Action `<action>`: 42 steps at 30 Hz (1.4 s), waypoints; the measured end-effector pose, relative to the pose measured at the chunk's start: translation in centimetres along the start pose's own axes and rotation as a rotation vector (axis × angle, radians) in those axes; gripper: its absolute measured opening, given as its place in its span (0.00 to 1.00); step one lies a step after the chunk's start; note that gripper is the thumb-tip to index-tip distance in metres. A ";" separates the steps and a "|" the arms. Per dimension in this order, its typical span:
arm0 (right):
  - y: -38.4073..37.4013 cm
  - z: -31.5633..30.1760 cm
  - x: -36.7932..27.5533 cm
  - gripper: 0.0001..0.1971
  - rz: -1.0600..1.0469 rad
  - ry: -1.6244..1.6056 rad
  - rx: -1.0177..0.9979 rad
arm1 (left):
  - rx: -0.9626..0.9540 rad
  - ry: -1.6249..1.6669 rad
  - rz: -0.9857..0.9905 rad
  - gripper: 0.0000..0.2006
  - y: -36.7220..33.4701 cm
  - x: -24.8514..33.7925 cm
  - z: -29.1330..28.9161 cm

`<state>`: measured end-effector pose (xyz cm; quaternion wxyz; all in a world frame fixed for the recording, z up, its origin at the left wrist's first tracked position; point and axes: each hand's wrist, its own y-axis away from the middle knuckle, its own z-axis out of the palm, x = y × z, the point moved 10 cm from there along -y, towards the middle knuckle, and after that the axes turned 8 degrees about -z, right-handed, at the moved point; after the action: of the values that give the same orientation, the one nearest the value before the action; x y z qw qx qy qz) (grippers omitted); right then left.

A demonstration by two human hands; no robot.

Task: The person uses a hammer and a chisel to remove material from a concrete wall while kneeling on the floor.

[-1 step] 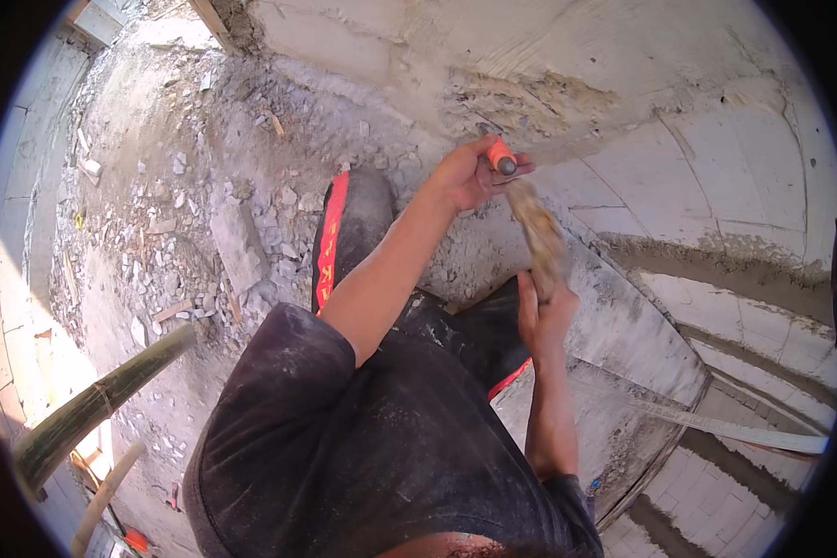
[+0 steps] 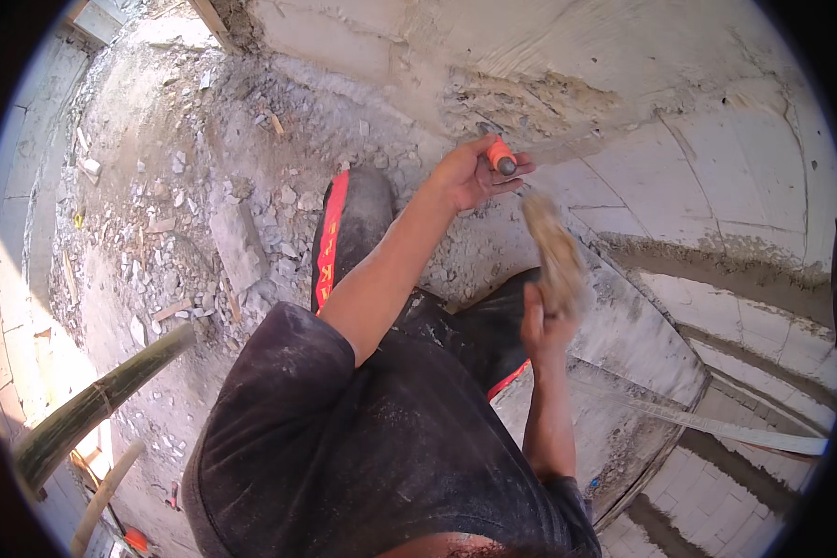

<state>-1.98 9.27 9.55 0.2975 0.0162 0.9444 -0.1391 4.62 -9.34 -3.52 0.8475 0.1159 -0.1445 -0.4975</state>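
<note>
Orange cylindrical-handled chisel (image 2: 501, 154) in your left hand (image 2: 470, 177), tan wooden block (image 2: 555, 253) in your right hand (image 2: 547, 325)

Your left thumb and fingers close on the handle, just short of the crumbling beige wall patch (image 2: 539, 102). Your right hand clamps the block's near end; its blurred far end reaches ahead, apart from the chisel. Grey stone rubble (image 2: 242, 246) lies left of your left hand.

The blurred block (image 2: 555, 253) is probably matt wood.

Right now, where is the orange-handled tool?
In the head view, the orange-handled tool is above centre, slightly right, in the left hand, below the crumbled wall patch.
</note>
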 end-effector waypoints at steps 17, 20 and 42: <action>-1.9 -3.6 -3.9 0.17 -0.549 -0.071 0.494 | 0.049 0.031 0.027 0.16 0.3 -0.1 1.5; -3.2 1.4 0.4 0.16 -0.158 0.254 0.035 | 0.010 0.002 0.028 0.16 -0.5 -0.1 1.0; 3.3 -1.7 1.9 0.20 0.449 -0.460 0.255 | 0.193 -0.054 -0.112 0.16 2.1 -6.3 -4.0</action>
<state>-4.12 12.77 8.98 0.5213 0.2288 0.8005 -0.1873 4.81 -2.63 -7.35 0.7989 0.1913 -0.2079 -0.5309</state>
